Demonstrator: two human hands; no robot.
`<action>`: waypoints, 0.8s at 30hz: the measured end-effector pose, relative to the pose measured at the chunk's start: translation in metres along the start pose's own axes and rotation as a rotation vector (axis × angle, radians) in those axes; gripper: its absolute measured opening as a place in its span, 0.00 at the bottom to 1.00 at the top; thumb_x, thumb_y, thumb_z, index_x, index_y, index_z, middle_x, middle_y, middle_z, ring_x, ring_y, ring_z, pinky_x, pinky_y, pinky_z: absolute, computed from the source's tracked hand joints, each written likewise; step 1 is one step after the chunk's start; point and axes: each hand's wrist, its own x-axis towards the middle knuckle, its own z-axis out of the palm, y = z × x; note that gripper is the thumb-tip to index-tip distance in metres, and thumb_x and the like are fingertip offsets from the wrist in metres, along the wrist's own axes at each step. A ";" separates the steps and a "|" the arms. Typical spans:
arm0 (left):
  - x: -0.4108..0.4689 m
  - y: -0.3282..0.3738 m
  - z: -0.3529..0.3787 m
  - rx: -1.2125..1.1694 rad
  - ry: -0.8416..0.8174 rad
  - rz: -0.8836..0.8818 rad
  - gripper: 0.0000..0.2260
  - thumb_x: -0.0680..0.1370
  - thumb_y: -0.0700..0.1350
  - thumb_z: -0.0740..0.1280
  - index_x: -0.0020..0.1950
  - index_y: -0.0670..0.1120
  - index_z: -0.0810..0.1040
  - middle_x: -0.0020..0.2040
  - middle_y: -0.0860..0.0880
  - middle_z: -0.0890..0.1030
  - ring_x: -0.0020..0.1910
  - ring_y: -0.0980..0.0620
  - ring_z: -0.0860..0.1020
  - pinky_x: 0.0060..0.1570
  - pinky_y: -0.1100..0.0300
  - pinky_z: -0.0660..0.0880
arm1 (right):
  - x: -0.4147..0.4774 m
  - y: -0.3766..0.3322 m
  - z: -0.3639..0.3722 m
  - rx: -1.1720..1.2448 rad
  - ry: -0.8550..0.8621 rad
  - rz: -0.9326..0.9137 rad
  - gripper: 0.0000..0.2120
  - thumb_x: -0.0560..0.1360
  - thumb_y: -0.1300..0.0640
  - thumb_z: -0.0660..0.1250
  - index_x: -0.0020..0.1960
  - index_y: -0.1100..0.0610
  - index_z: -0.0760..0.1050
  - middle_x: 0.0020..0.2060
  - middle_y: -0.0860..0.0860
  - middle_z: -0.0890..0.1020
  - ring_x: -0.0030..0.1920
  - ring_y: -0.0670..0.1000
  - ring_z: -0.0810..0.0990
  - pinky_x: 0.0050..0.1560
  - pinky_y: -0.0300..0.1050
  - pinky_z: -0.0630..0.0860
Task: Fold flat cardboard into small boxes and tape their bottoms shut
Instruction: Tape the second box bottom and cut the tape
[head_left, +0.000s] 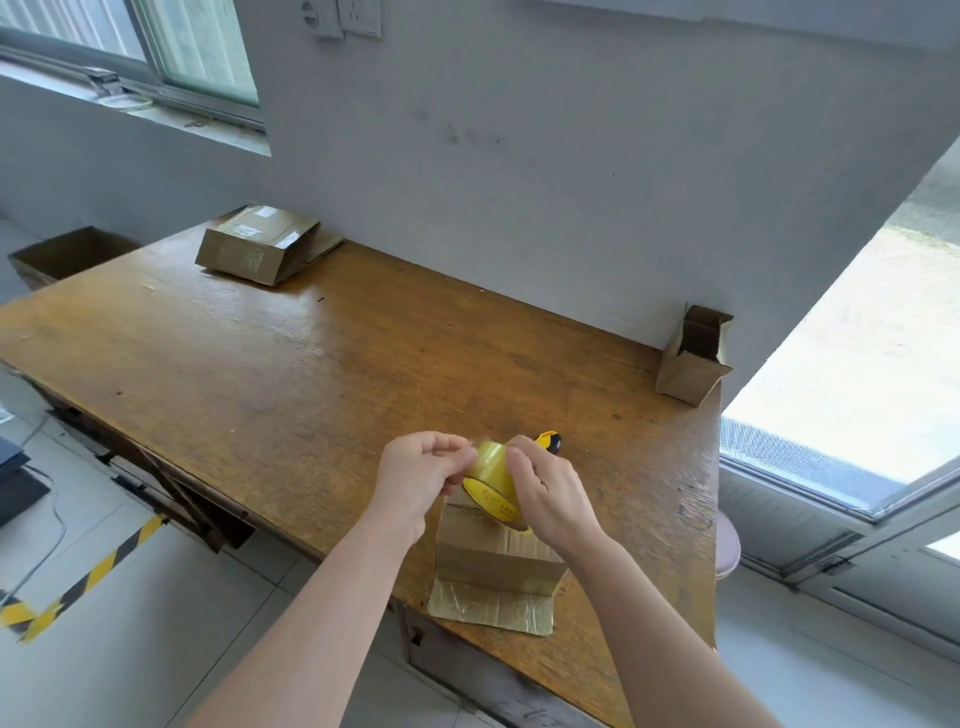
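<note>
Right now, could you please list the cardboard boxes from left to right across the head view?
Far-left open box → taped box → near box → upright box
</note>
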 end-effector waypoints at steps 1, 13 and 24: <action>0.002 -0.001 -0.001 0.034 0.041 0.021 0.05 0.72 0.36 0.73 0.40 0.46 0.83 0.32 0.49 0.83 0.31 0.55 0.78 0.30 0.63 0.74 | 0.001 0.000 -0.001 0.054 -0.009 0.024 0.12 0.78 0.50 0.56 0.40 0.53 0.73 0.31 0.47 0.73 0.33 0.47 0.70 0.34 0.46 0.67; 0.005 -0.039 0.025 -0.021 0.236 -0.056 0.06 0.79 0.41 0.64 0.43 0.43 0.76 0.45 0.42 0.81 0.46 0.41 0.80 0.49 0.41 0.79 | 0.019 0.006 -0.007 0.040 0.072 0.047 0.10 0.72 0.44 0.71 0.38 0.50 0.81 0.32 0.44 0.81 0.34 0.42 0.77 0.34 0.38 0.72; 0.001 -0.054 0.026 0.164 0.235 -0.015 0.08 0.79 0.40 0.63 0.39 0.43 0.73 0.40 0.44 0.77 0.38 0.47 0.73 0.35 0.56 0.68 | 0.027 -0.007 -0.015 -0.225 -0.078 0.003 0.16 0.72 0.46 0.67 0.31 0.56 0.75 0.25 0.46 0.73 0.27 0.47 0.69 0.28 0.43 0.66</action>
